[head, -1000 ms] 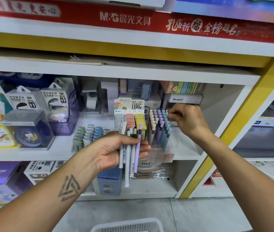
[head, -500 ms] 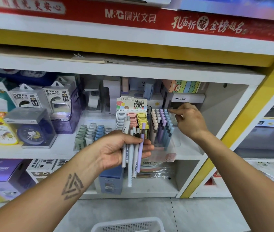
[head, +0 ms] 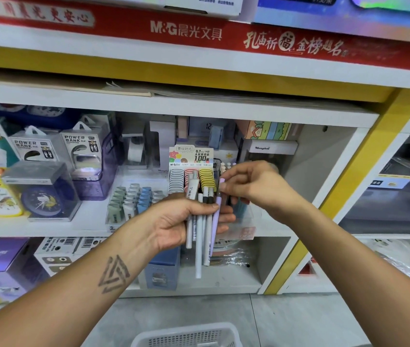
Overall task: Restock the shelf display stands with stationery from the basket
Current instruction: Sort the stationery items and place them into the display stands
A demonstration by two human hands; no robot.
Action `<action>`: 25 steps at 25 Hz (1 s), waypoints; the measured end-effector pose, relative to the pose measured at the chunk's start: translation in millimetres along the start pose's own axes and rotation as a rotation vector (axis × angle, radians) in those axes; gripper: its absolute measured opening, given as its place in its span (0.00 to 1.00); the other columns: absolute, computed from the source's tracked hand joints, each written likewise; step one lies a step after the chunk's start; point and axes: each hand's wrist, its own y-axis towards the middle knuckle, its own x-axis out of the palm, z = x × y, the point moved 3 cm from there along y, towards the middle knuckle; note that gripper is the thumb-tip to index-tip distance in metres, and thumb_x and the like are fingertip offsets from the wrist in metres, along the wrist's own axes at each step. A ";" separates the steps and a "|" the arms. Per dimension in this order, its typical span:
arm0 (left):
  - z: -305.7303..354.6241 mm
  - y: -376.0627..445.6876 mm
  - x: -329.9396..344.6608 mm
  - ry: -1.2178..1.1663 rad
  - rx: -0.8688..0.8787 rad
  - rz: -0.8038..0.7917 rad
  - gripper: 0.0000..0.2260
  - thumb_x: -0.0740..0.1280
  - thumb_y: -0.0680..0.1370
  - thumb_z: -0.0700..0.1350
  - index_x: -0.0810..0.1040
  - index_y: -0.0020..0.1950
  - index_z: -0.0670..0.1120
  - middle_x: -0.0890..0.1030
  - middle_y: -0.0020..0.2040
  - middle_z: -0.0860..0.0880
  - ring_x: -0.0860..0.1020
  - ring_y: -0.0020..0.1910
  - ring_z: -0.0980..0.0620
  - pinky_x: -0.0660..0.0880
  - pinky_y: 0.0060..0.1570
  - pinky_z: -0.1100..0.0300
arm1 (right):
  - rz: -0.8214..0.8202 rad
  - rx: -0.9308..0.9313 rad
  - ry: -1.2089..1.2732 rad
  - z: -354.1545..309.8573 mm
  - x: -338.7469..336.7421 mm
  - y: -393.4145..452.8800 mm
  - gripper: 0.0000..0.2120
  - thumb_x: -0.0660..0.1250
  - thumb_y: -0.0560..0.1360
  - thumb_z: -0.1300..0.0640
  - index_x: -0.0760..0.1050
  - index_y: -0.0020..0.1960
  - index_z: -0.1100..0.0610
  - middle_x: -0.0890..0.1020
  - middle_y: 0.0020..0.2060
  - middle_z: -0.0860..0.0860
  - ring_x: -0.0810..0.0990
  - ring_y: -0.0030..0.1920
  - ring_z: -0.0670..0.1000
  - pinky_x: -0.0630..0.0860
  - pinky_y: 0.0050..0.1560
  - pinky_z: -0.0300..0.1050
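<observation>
The left hand (head: pixel 181 221) grips a bundle of pens (head: pixel 200 229) upright in front of the clear pen display stand (head: pixel 242 211), its fingers curled round their middles. The right hand (head: pixel 254 182) pinches the top of the lilac pen (head: pixel 216 216) at the bundle's right edge. The white basket (head: pixel 186 336) sits on the floor below the stand.

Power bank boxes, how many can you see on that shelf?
2. Both stand on the left of the middle shelf: one power bank box behind the clock case, the other just to its right. More may be hidden behind them.
</observation>
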 end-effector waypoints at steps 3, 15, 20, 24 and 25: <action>3.3 -0.8 -4.8 -0.040 0.006 0.026 0.12 0.65 0.74 0.31 0.80 0.56 0.31 0.82 0.56 0.32 0.82 0.55 0.38 0.79 0.52 0.41 | 0.189 -0.032 0.230 -2.3 -20.5 2.5 0.05 0.69 0.75 0.70 0.79 0.51 0.68 0.82 0.33 0.59 0.78 0.29 0.52 0.74 0.31 0.41; 3.3 -0.8 -12.2 -0.101 0.015 0.058 0.12 0.63 0.72 0.27 0.78 0.54 0.27 0.81 0.55 0.30 0.84 0.52 0.37 0.81 0.48 0.44 | 0.225 -0.310 -0.815 17.5 -28.3 -6.6 0.07 0.66 0.78 0.53 0.79 0.55 0.50 0.84 0.46 0.47 0.79 0.41 0.51 0.79 0.43 0.51; 0.1 0.6 -9.6 -0.062 -0.010 0.040 0.14 0.64 0.72 0.28 0.76 0.57 0.26 0.81 0.57 0.31 0.83 0.55 0.38 0.79 0.52 0.44 | 0.148 -0.344 -0.787 17.7 -25.4 -7.4 0.05 0.67 0.76 0.53 0.78 0.51 0.46 0.82 0.44 0.42 0.74 0.37 0.46 0.75 0.41 0.46; -0.4 -0.8 -7.0 -0.060 -0.008 0.029 0.14 0.63 0.74 0.28 0.74 0.59 0.27 0.81 0.57 0.31 0.82 0.55 0.38 0.79 0.52 0.43 | 0.162 -0.312 -1.014 22.3 -23.4 -4.1 0.08 0.65 0.79 0.51 0.82 0.54 0.48 0.83 0.51 0.45 0.79 0.52 0.51 0.78 0.48 0.51; -0.1 -1.1 -6.2 -0.060 -0.006 0.020 0.14 0.63 0.74 0.28 0.74 0.59 0.27 0.81 0.57 0.32 0.82 0.55 0.38 0.79 0.53 0.43 | 0.164 -0.318 -1.096 22.1 -21.9 -3.5 0.10 0.65 0.80 0.50 0.83 0.54 0.49 0.81 0.52 0.46 0.77 0.55 0.52 0.78 0.48 0.52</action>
